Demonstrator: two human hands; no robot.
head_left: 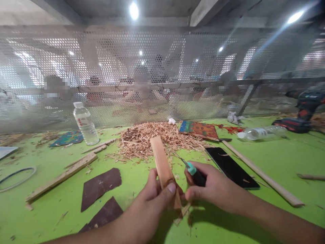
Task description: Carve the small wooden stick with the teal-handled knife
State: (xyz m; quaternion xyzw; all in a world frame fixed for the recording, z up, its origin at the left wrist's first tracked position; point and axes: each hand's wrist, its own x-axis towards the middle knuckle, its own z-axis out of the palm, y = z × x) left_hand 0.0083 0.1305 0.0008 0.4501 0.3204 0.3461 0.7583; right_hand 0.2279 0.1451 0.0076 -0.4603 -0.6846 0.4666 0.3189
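Left grip: left hand [152, 196] clamped round the lower end of the flat, pale reddish-brown wooden slat [164, 166], thumb [169, 190] pressed across its near face, fingers wrapped behind.
Right grip: right hand [212, 188] closed in a fist on the small carving knife with black handle and teal collar [195, 173], thin blade poking out up and to the left.
Slat position: held above the bright green tabletop [50, 210], just left of the knife hand, the two hands almost touching at the base.
Slat axis: long and near upright, leaning a little left and away; top end pointing toward the heap of curled wood shavings [152, 139] beyond the grip, bottom end splintered just under the left thumb.
Knife versus slat: blade tip close to the slat's right edge, roughly mid-length, above both grips; contact too fine to tell.
Nearer hand: left on the wood itself, right reaching it through the blade only.
Beyond the right grip: black flat phone [232, 167] face up, then a long pale wooden dowel [261, 173] running diagonally.
Left of the left grip: two dark brown sandpaper sheets [100, 186], a rough wooden strip [63, 176], a clear plastic water bottle standing upright [86, 123].
Far side: perforated metal screen [162, 67], people behind it blurred.
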